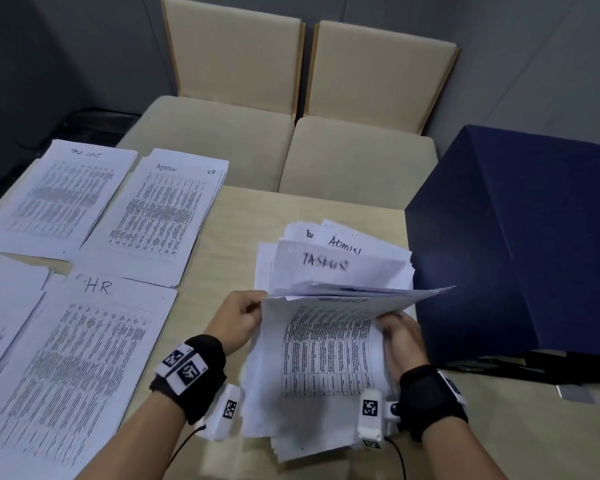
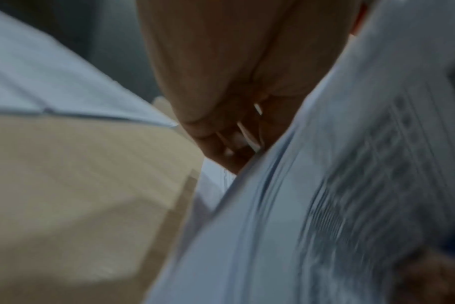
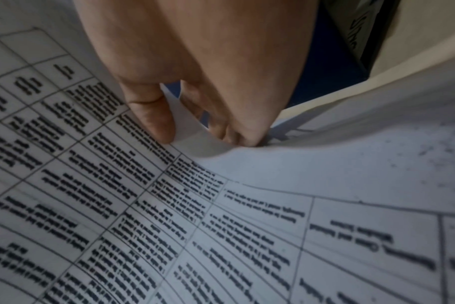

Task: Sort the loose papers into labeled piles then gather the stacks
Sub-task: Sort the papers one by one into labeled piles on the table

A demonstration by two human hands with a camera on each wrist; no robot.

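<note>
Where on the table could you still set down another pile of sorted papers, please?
The widest bare strip of table runs between the ADMIN pile and the unsorted stack that both hands hold. A smaller patch lies near the left wrist, beside the HR pile. The left side is crowded with piles; the blue box fills the right.

Beyond your wooden table [image 1: 222, 216] stand two beige cushioned chairs [image 1: 291, 98] side by side, and a dark blue box [image 1: 520, 237] sits on the table's right side.
</note>
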